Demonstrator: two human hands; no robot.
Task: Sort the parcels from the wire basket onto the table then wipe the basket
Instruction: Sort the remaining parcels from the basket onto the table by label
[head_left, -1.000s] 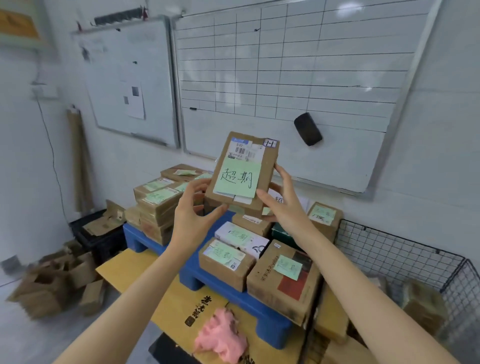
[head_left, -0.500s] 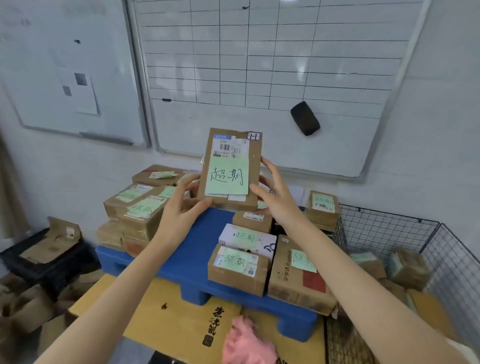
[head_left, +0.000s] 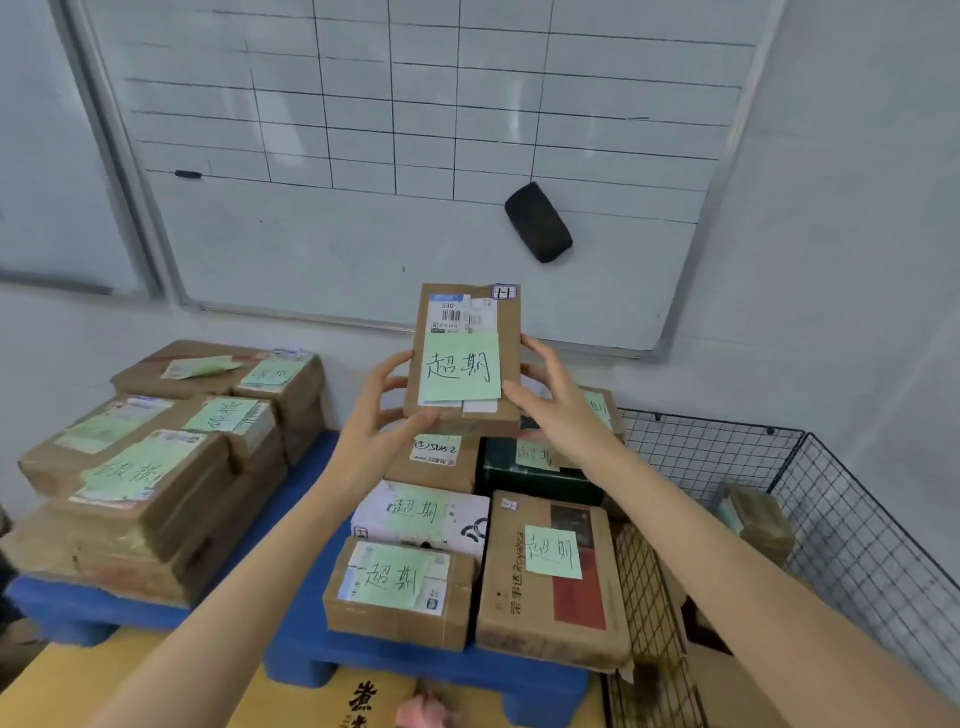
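Above blue pallet (head_left: 291, 499): left hand (head_left: 371, 434), right hand (head_left: 558, 410) clasp parcel (head_left: 462, 358) by edges. Set down flat beside matching green-note stack (head_left: 400, 587), label up.

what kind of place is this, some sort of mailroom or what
Likely a courier sorting or pickup room: labelled parcels stacked on a blue pallet, a gridded whiteboard, a wire basket, and the left hand and right hand holding a parcel.

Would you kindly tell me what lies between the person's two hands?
In the head view, a flat brown cardboard parcel with a green handwritten note stands upright between the left hand and the right hand.
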